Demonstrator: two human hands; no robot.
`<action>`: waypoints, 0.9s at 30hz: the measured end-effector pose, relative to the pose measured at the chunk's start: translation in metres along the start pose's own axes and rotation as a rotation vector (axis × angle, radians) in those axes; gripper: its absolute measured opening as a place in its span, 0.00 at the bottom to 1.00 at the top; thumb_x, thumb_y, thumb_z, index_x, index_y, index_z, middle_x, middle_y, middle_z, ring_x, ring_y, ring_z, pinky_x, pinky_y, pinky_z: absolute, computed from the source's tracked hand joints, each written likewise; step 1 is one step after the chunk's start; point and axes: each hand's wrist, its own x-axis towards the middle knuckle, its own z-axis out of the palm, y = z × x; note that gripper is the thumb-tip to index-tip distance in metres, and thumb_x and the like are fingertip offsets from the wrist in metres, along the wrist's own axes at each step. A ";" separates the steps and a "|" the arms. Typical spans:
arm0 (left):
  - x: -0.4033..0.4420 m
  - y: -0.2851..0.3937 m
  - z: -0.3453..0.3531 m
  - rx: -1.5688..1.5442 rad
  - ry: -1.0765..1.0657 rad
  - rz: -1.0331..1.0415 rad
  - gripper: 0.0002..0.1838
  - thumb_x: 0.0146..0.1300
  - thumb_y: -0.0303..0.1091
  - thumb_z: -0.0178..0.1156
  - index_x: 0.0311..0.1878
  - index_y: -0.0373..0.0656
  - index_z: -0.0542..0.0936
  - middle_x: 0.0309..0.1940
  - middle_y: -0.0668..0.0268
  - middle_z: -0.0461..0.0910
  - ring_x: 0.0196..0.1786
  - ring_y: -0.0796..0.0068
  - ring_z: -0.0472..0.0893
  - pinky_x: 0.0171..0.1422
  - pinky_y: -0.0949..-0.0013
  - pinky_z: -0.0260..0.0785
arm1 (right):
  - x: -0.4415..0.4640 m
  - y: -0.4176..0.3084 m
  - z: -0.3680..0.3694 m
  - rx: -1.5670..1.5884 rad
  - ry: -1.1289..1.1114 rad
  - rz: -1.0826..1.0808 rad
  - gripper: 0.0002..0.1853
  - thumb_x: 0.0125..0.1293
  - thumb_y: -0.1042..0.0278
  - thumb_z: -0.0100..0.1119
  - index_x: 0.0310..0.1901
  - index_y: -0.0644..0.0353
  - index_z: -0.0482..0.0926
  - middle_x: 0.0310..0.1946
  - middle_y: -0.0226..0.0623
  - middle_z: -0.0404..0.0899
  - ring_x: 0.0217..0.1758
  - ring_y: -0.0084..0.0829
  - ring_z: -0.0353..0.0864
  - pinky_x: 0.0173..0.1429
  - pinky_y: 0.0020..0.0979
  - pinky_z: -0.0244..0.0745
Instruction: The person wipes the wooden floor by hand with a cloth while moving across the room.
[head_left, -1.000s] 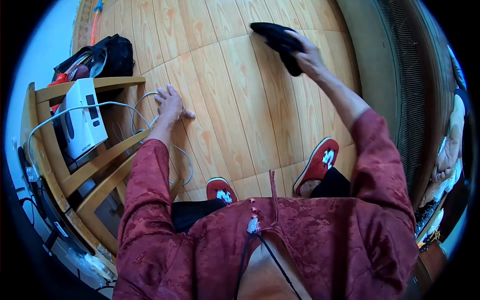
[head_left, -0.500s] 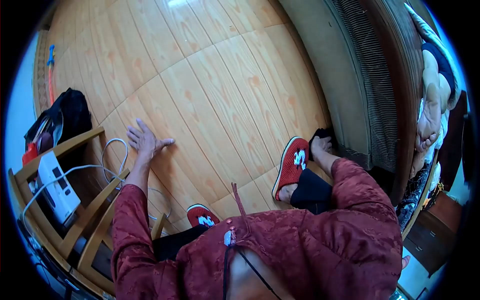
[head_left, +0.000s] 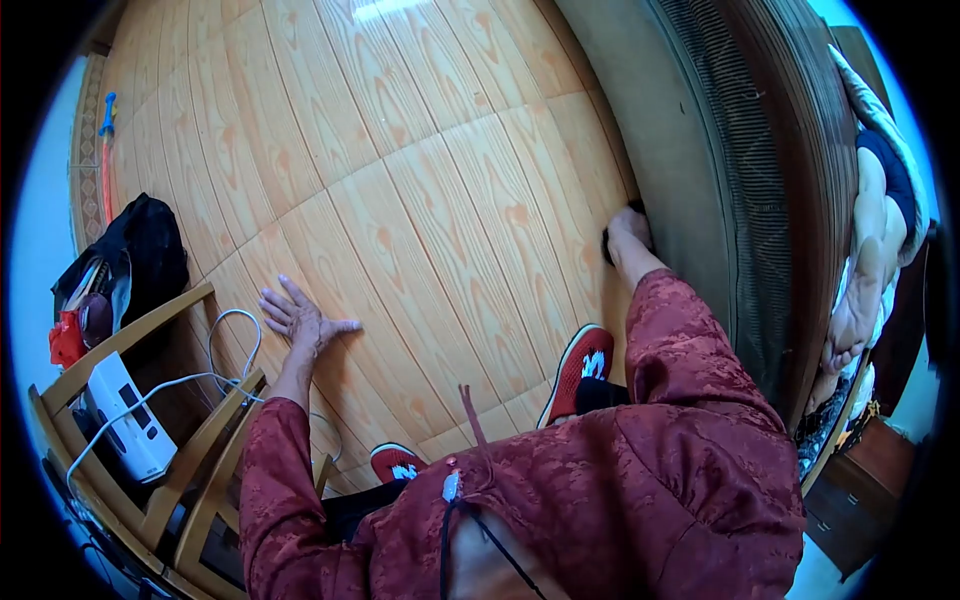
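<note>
My left hand (head_left: 303, 322) is spread over the wood-look tile floor (head_left: 420, 230), fingers apart and thumb out to the side, holding nothing. I cannot tell whether it touches the tiles. At the base of the grey-green padded bed side (head_left: 680, 170), my right hand (head_left: 630, 234) is closed on a dark cloth (head_left: 607, 246). Only small bits of this cloth show around the hand, and the fingertips are hidden. My feet are in red knitted shoes with white patterns: the right shoe (head_left: 583, 370) and the left shoe (head_left: 396, 462).
On the left, a wooden chair (head_left: 185, 300) carries a white box-shaped device (head_left: 130, 415) with a white cable (head_left: 175, 383). Behind it sits a black bag (head_left: 150, 250). A toy sword (head_left: 107, 120) leans by the wall. Another person's bare foot (head_left: 855, 305) rests on the bed.
My right hand has moved forward along the bed's base with the dark cloth. The left hand stays spread and sits slightly lower in view. The camera view has shifted a little.
</note>
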 end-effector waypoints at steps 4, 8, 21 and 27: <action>0.000 0.003 -0.004 0.002 -0.022 -0.025 0.94 0.15 0.65 0.82 0.74 0.44 0.20 0.73 0.33 0.17 0.76 0.35 0.18 0.76 0.36 0.20 | 0.001 -0.108 0.025 -0.154 0.039 -0.152 0.26 0.69 0.55 0.37 0.65 0.53 0.70 0.66 0.42 0.70 0.72 0.44 0.64 0.71 0.52 0.58; 0.001 -0.002 0.000 -0.008 -0.018 -0.017 0.95 0.14 0.65 0.82 0.74 0.43 0.19 0.72 0.32 0.16 0.75 0.34 0.17 0.76 0.35 0.19 | -0.002 -0.196 0.045 -0.056 0.102 -0.287 0.27 0.71 0.49 0.37 0.67 0.52 0.68 0.69 0.43 0.65 0.73 0.45 0.60 0.71 0.59 0.51; 0.000 -0.003 0.003 -0.006 0.007 0.008 0.96 0.10 0.66 0.82 0.74 0.43 0.19 0.72 0.31 0.16 0.75 0.35 0.17 0.75 0.35 0.18 | -0.186 -0.319 0.132 -0.140 0.079 -1.521 0.23 0.58 0.57 0.59 0.56 0.45 0.74 0.53 0.36 0.75 0.61 0.40 0.72 0.61 0.53 0.64; -0.003 0.002 -0.004 -0.006 -0.007 -0.016 0.96 0.10 0.65 0.82 0.74 0.44 0.19 0.73 0.33 0.16 0.76 0.35 0.17 0.76 0.36 0.18 | -0.221 -0.321 0.123 0.314 -0.568 -1.490 0.18 0.55 0.64 0.59 0.49 0.48 0.82 0.43 0.39 0.84 0.47 0.43 0.82 0.53 0.40 0.76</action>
